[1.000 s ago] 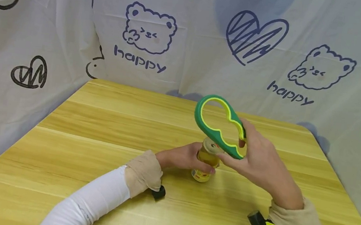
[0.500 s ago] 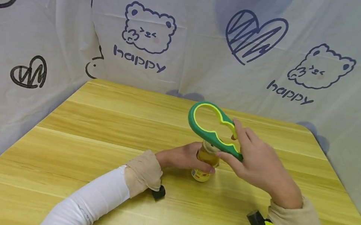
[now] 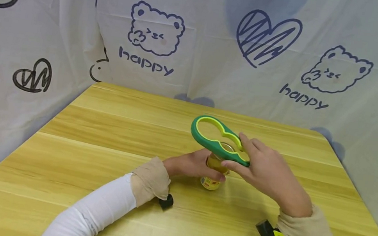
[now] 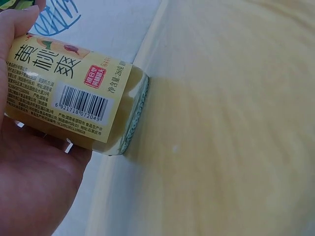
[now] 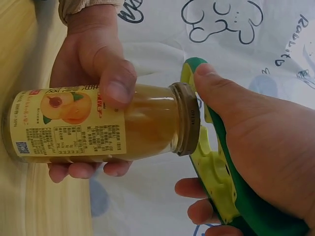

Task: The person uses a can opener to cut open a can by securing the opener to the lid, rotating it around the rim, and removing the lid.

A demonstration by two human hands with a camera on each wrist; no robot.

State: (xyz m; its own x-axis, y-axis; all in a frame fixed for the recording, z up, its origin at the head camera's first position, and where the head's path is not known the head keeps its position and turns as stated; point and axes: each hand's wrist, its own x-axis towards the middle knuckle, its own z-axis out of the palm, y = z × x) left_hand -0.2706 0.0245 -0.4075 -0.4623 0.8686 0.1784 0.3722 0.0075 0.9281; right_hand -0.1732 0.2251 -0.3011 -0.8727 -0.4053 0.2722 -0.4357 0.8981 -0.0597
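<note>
- Jar (image 5: 103, 125) stands on the wooden table (image 3: 101, 142) within the curl of your left fingers, its base below them and its lid (image 5: 187, 118) above them.
- Your left hand (image 3: 195, 164) is clamped round the glass, thumb on the side nearer you, the other fingers wrapped round the far side.
- Just beside that thumb, a yellow label (image 5: 74, 140) carries a peach picture (image 5: 74, 108); on the palm's side of the jar, a barcode (image 4: 81, 102) sits between your hand and the base.
- Your right hand (image 3: 268, 173) is clamped on a green jar opener (image 3: 207, 142), thumb on its nearer arm, fingers on the farther one.
- From those right fingertips, the opener's rounded end reaches out to the left, above your left fingers.
- Next to your right fingertips, the lid shows through the gap in the opener; you cannot tell whether the scalloped yellow inner edge touches it.
- Behind the fingers, beige wraps (image 3: 153, 180) circle both your wrists, a small black block (image 3: 166, 202) beside each.
- Well beyond all your fingers hangs a pale cloth (image 3: 200, 56) with drawn bears and hearts.
</note>
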